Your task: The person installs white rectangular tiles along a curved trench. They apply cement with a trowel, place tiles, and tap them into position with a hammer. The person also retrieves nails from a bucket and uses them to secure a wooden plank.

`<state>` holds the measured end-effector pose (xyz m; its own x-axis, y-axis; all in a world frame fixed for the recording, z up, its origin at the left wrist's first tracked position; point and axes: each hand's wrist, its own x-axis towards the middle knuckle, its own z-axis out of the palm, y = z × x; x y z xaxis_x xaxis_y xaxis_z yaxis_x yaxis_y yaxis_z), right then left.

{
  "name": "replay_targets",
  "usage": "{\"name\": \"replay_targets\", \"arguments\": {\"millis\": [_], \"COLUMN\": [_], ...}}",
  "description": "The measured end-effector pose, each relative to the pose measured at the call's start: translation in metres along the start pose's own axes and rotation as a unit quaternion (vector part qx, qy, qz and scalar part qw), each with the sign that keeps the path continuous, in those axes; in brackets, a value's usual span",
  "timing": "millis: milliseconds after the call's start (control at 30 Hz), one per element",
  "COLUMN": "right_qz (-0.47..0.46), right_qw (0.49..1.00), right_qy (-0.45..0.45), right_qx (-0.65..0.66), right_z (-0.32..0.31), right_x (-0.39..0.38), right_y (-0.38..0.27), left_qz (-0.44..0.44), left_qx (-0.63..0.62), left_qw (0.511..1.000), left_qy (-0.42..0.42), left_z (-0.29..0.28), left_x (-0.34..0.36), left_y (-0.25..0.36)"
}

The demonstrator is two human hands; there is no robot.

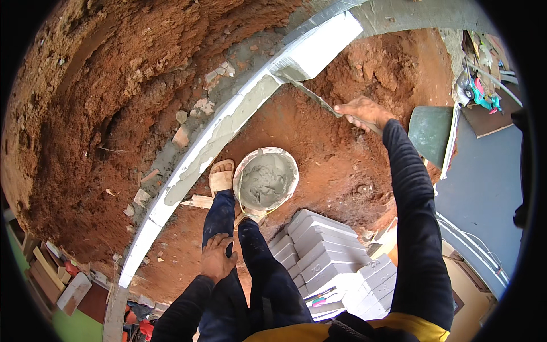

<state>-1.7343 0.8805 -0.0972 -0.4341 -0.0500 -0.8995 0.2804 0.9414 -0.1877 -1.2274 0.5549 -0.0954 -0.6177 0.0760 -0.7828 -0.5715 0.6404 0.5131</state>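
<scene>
My right hand (pixel 367 113) is closed around the handle of a trowel (pixel 316 98). The trowel's mortar-smeared end touches the low wall of white blocks, right beside a taller white block (pixel 330 48) set on it. Grey mortar (pixel 228 122) lies in an uneven layer along the wall's top, left of that block. My left hand (pixel 217 256) rests on my left thigh, fingers spread and holding nothing. By my feet stands a bucket (pixel 294 171) containing wet grey mortar (pixel 265 179).
Stacked pale blocks (pixel 330 245) stand right of my legs, with pliers-like tools on top. A steep red-earth bank (pixel 114 102) rises beyond the wall. At right are a green panel (pixel 428 134) and a grey surface (pixel 478 176); scrap wood (pixel 48 273) lies far left.
</scene>
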Motion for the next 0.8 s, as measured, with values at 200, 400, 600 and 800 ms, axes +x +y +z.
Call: {"name": "replay_targets", "arguments": {"millis": [200,400,600,800], "right_qz": [-0.006,-0.04,-0.019,0.014], "right_qw": [0.998,0.998,0.998,0.999], "right_qy": [-0.045,0.015,0.002,-0.029], "right_qx": [-0.037,0.04,0.053,-0.006], "right_z": [0.009,0.04,-0.012,-0.065], "right_x": [-0.019,0.01,-0.041,-0.085], "right_y": [-0.021,-0.048,-0.021,-0.039], "left_qz": [-0.015,-0.003,-0.015,0.004], "left_qx": [-0.002,-0.006,-0.022,-0.026], "left_qw": [1.0,1.0,1.0,0.999], "left_qy": [-0.027,-0.001,-0.014,0.019], "left_z": [0.001,0.002,0.0,-0.001], "left_x": [0.001,0.0,0.002,0.001], "left_y": [-0.001,-0.006,-0.006,-0.002]}}
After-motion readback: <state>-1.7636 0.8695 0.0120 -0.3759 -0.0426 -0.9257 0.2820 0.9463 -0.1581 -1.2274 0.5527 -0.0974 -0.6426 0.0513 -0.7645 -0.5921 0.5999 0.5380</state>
